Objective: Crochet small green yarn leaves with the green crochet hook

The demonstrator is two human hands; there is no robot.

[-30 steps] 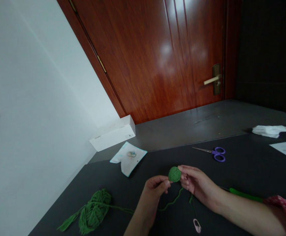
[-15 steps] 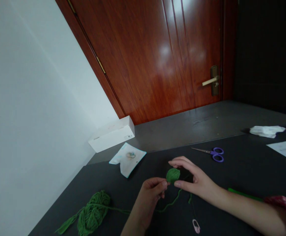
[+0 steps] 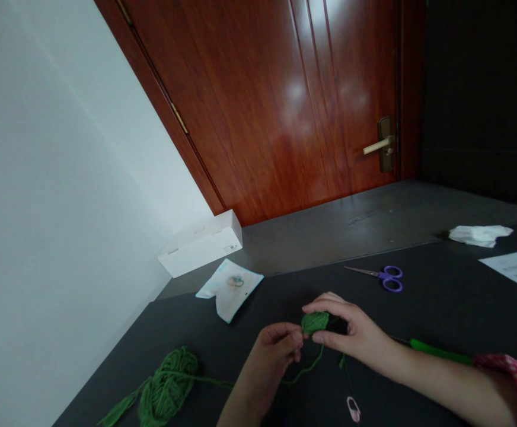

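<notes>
A small green crocheted piece (image 3: 315,322) is held between my two hands above the dark table. My left hand (image 3: 280,350) is closed, its thumb and fingertips pinching the piece's left edge. My right hand (image 3: 345,323) curves around the right side, with fingers over its top and thumb below. Green yarn runs from the piece behind my left wrist to the yarn skein (image 3: 169,385) at the lower left. Below my right hand hangs or lies a short yarn end, and near it is a pale pink stitch marker (image 3: 353,409).
Purple-handled scissors (image 3: 389,278) lie beyond my right hand. A green handle (image 3: 439,351) with a thin shaft lies partly behind my right forearm. Farther off are a white packet (image 3: 232,290), a white box (image 3: 203,246), a crumpled tissue (image 3: 479,235) and a printed sheet (image 3: 516,268).
My right fingers have come down and closed onto the crocheted piece, which now looks flatter. My left hand keeps its pinch in nearly the same place.
</notes>
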